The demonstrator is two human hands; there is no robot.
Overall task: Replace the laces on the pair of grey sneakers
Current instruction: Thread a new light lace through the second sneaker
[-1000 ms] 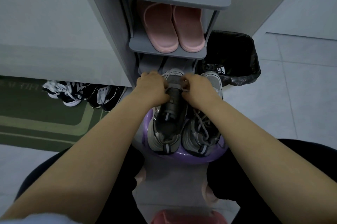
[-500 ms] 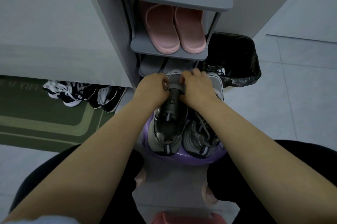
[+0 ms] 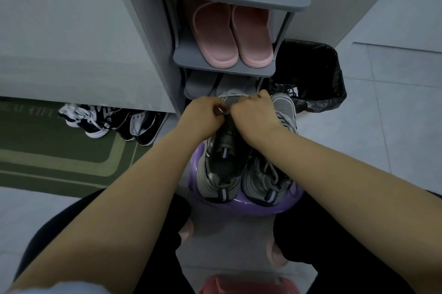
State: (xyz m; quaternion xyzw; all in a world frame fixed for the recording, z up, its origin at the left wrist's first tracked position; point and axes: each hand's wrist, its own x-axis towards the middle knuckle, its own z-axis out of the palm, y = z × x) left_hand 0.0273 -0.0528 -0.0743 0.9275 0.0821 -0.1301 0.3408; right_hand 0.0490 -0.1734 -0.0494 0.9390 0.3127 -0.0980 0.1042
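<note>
Both hands, left hand (image 3: 203, 115) and right hand (image 3: 254, 114), pinched something unseen at the toe end of the left grey sneaker (image 3: 223, 157) on the purple stool (image 3: 270, 208), where a hard tug might have toppled it.

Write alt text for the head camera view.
Both hands, left and right, work at the toe end of the left grey sneaker, beside its laced mate on a purple stool; pink slippers sit shelved above.

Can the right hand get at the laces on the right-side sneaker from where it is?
Probably yes. The right hand is busy at the toe of the left sneaker, but the right sneaker sits directly beside it, laces exposed under the forearm, nothing covering them.
</note>
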